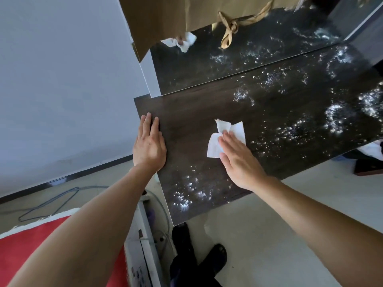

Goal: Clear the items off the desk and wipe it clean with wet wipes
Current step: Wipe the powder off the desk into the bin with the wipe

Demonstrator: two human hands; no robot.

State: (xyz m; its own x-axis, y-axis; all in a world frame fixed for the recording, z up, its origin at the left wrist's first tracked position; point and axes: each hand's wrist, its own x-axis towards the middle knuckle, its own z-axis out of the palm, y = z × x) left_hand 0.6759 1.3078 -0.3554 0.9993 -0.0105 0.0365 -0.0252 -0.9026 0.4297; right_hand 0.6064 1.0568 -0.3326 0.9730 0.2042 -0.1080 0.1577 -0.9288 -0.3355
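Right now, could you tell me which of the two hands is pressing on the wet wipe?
The right hand: it lies flat on the white wet wipe. The left hand rests bare on the desk edge.

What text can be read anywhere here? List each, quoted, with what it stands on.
None can be read.
Dark marks on the white unit by the left arm: too blurred to read.
Paper bag, wipe, desk: no print shows.

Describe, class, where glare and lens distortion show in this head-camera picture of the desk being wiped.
Head view: bright specular glints speckle the wet desk right of the wipe; the mirror behind repeats them; the wide-angle lens tilts and bends the desk's edges; both forearms look stretched; the image is fairly sharp.
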